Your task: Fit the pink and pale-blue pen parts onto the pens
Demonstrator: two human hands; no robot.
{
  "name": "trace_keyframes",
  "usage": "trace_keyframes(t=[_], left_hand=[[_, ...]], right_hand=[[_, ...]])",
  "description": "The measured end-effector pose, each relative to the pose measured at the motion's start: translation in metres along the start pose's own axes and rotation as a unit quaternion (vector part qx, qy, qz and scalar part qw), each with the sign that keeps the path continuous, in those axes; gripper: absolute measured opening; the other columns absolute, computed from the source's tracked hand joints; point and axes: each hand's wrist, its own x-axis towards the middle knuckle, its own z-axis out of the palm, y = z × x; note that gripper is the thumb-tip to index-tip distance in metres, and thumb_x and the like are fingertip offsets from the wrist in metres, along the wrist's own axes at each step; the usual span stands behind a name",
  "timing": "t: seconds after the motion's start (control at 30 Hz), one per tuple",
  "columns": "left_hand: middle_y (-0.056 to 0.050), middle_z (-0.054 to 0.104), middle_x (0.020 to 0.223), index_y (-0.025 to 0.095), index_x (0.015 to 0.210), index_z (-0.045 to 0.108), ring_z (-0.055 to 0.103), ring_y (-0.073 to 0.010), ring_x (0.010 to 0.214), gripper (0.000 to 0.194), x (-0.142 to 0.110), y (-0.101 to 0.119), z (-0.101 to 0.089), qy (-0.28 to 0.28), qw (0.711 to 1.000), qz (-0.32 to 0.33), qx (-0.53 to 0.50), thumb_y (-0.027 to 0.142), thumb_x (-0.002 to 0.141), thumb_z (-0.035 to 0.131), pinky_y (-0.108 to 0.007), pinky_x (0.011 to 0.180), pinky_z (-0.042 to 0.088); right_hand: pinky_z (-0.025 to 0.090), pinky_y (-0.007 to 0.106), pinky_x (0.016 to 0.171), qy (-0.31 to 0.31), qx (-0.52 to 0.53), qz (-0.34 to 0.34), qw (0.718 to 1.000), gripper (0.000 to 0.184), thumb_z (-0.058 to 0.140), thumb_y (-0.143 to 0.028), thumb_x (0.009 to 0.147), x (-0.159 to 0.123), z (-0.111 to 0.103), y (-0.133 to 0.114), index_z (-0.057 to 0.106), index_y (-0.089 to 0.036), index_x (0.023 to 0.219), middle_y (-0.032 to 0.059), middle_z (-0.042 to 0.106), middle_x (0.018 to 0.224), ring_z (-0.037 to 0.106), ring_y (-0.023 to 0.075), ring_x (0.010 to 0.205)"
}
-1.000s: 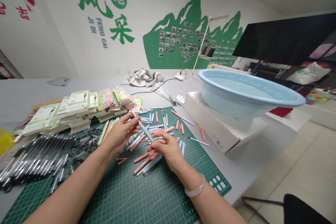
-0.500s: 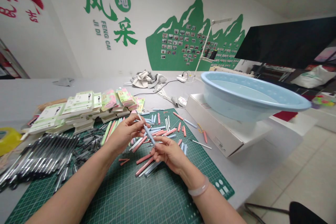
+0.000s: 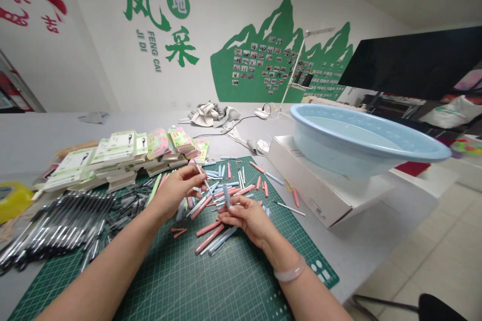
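Separated since the earlier frame: the blue pen barrel [image 3: 226, 196] and slim white rod [image 3: 201, 174], then in line between my hands, now angle apart. My right hand [image 3: 246, 218] pinches the barrel near six o'clock of my view, above the green cutting mat [image 3: 169, 281]; my left hand [image 3: 183, 185], toward eight o'clock, grips the rod. Assessment: barrel light, stiff, probably smooth plastic, liable to roll or slip; hold it mid-length. Rod likely light and easily bent; fingertips only. Writing: green wall lettering [image 3: 183, 51] at eleven o'clock reads 基地风采, "JI DI", "FENG CAI". Pink-and-green packet [image 3: 181, 138], nine o'clock, appears marked "5"; its smaller print is illegible. No brand identified.
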Motion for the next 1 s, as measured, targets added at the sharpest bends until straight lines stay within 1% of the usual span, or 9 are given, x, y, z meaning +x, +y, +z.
trace_keyframes(t=[0.17,0.33,0.43,0.53,0.7,0.77,0.83,0.93,1.0], left_hand=[[0.002,0.058,0.049,0.020,0.062,0.057,0.055,-0.0142,0.043,0.020,0.001,-0.025,-0.002,-0.092,0.968,-0.071,0.221,0.039,0.069,0.062,-0.021,0.043,0.039],[0.003,0.053,0.042,0.021,0.054,0.055,0.049,-0.0134,0.037,0.010,-0.010,-0.044,0.005,-0.057,0.920,-0.064,0.383,0.024,0.062,0.061,-0.022,0.043,0.029],[-0.002,0.057,0.049,0.019,0.051,0.056,0.052,-0.0151,0.046,0.009,-0.016,-0.043,0.011,-0.030,0.883,-0.024,0.468,0.017,0.058,0.060,-0.023,0.048,0.029],[-0.007,0.062,0.060,0.018,0.055,0.060,0.056,-0.0182,0.056,0.004,-0.020,-0.039,0.015,-0.028,0.841,-0.026,0.540,0.014,0.057,0.059,-0.025,0.051,0.029],[-0.009,0.064,0.066,0.018,0.062,0.063,0.058,-0.0205,0.061,0.009,-0.023,-0.039,0.018,-0.046,0.816,-0.038,0.575,0.013,0.058,0.057,-0.026,0.053,0.031],[-0.009,0.064,0.065,0.019,0.062,0.063,0.058,-0.0210,0.061,0.006,-0.022,-0.037,0.018,-0.045,0.817,-0.036,0.573,0.016,0.061,0.058,-0.026,0.054,0.033],[-0.008,0.065,0.067,0.020,0.068,0.065,0.059,-0.0218,0.063,0.008,-0.020,-0.028,0.019,-0.018,0.837,-0.008,0.547,0.023,0.068,0.058,-0.027,0.057,0.036],[-0.006,0.068,0.079,0.023,0.091,0.067,0.061,-0.0224,0.074,0.021,-0.015,-0.008,0.025,0.045,0.903,0.079,0.420,0.034,0.077,0.056,-0.028,0.063,0.042],[-0.005,0.068,0.090,0.025,0.102,0.065,0.062,-0.0219,0.081,0.029,-0.012,-0.001,0.030,0.035,0.953,0.096,0.286,0.038,0.077,0.058,-0.027,0.062,0.047]], right_hand=[[0.055,0.042,0.078,0.031,0.027,-0.021,0.999,0.030,0.077,-0.024,0.064,0.003,-0.007,-0.002,0.062,-0.010,0.086,0.0101,0.069,0.085,0.069,0.0199,0.073],[0.055,0.034,0.076,0.069,0.010,-0.029,0.997,0.033,0.079,-0.026,0.062,0.003,-0.008,-0.005,0.065,-0.011,0.089,0.0080,0.069,0.087,0.067,0.0143,0.070],[0.054,0.030,0.073,0.079,0.003,-0.032,0.996,0.035,0.080,-0.025,0.060,0.004,-0.008,-0.005,0.066,-0.011,0.089,0.0060,0.068,0.085,0.064,0.0119,0.067],[0.053,0.028,0.071,0.084,0.000,-0.032,0.996,0.036,0.081,-0.026,0.057,0.005,-0.008,-0.004,0.068,-0.011,0.088,0.0035,0.066,0.078,0.062,0.0103,0.064],[0.054,0.033,0.071,0.073,0.012,-0.031,0.997,0.037,0.082,-0.026,0.056,0.005,-0.007,-0.004,0.067,-0.012,0.086,0.0018,0.064,0.073,0.060,0.0112,0.062],[0.054,0.037,0.071,0.056,0.027,-0.031,0.998,0.036,0.082,-0.026,0.057,0.004,-0.007,-0.003,0.066,-0.013,0.086,0.0013,0.063,0.072,0.060,0.0122,0.062],[0.054,0.040,0.069,0.044,0.037,-0.031,0.998,0.035,0.082,-0.026,0.057,0.003,-0.006,-0.003,0.066,-0.013,0.085,0.0011,0.062,0.072,0.060,0.0130,0.062],[0.054,0.039,0.066,0.040,0.031,-0.037,0.998,0.034,0.081,-0.026,0.056,0.002,-0.004,-0.003,0.065,-0.013,0.083,0.0007,0.061,0.070,0.059,0.0137,0.062],[0.053,0.034,0.063,0.046,-0.002,-0.045,0.998,0.032,0.080,-0.026,0.057,0.002,-0.003,-0.003,0.066,-0.013,0.083,0.0006,0.061,0.067,0.057,0.0131,0.060]])
